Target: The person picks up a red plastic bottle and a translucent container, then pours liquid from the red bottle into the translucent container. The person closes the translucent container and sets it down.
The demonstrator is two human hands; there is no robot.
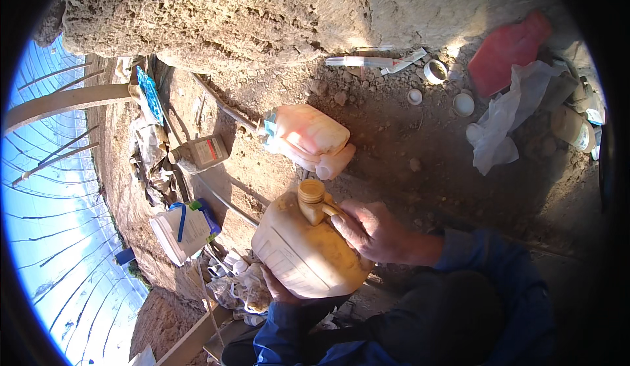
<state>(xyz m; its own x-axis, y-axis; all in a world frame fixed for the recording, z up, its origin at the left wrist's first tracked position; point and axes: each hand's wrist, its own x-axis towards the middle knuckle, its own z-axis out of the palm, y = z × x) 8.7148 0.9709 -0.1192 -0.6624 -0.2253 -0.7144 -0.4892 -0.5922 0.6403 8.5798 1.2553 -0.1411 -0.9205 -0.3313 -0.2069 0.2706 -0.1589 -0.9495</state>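
Note:
A dirty yellowish plastic jug (305, 244) is tilted in front of me, its threaded mouth (312, 190) bare of any cap. My right hand (371, 231) grips the handle beside the neck, fingers wrapped over it. Pressed against the lower left side of the jug is my left hand (279, 286), supporting it; part of that hand is hidden behind the jug. Just beyond the mouth, a pinkish-white jug (312, 133) lies on its side on the dirt.
A grey bottle (202, 154) and a white bucket (180, 233) stand at the left. Far right are a red container (508, 54), a crumpled clear bag (508, 117) and loose white caps (463, 105). An earthen wall (262, 25) bounds the far side. A hose (226, 109) crosses the ground.

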